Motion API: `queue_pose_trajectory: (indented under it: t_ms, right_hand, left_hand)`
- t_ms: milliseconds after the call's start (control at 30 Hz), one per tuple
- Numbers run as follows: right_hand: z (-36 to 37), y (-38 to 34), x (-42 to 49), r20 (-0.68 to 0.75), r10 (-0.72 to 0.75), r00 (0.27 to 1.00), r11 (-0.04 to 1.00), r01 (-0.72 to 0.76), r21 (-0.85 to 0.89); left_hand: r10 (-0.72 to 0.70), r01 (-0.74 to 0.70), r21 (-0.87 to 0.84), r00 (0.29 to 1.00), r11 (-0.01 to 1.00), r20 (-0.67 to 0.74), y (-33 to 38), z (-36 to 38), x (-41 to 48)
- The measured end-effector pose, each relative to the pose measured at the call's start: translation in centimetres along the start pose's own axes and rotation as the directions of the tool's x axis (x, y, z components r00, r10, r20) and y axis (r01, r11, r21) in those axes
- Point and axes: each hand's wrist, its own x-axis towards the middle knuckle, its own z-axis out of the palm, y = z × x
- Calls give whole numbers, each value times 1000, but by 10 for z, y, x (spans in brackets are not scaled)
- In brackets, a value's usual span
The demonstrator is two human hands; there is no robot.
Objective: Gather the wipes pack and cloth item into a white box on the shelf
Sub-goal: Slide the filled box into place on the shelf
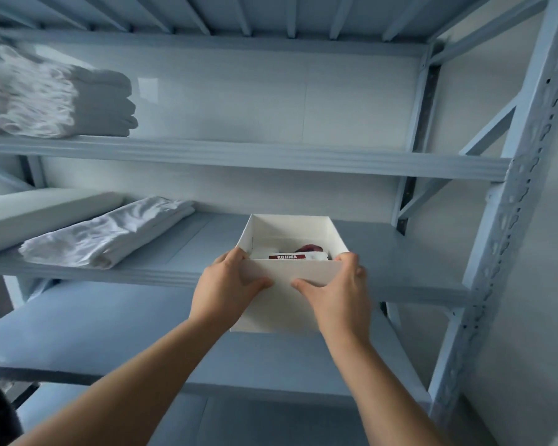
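- Left hand [226, 286] and right hand [337, 292] clamp the near corners of the white box [284, 305], thumbs on its front wall.
- Wipes pack [287, 257] and red cloth item [310, 248] lie inside the box, just behind that wall.

I see left hand [226, 284] and right hand [335, 292] gripping white box [332, 231] at shelf [400, 252] edge; wipes pack [287, 257], dark-red cloth [308, 248] inside.

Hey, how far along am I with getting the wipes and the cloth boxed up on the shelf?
Done: the wipes pack and a dark red cloth item lie inside the white box. In hand: the left hand and right hand grip the box's near wall, and its near end seems to stick out past the shelf edge. Left: probably sliding it fully on and letting go.
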Motion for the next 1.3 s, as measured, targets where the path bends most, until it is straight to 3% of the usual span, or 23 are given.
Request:
queue_pose_trajectory:
  t_ms: [333,733,1000,1300]
  right_hand:
    - [-95,-65,-53,-2,-104,995,991,104,79]
    - [-163,-173,-47,-84,-251,964,946,262,192]
    - [-136,-243,5,-121,-299,946,916,321,242]
    - [-36,-302,92,-187,-319,929,910,355,213]
  left_hand:
    - [-28,31,27,994,999,-106,70,-108,-69]
    - [40,-19,84,964,996,-262,135,-232,-54]
    - [58,-40,61,945,997,-321,132,-276,22]
    - [144,-142,29,929,989,-342,63,-276,165]
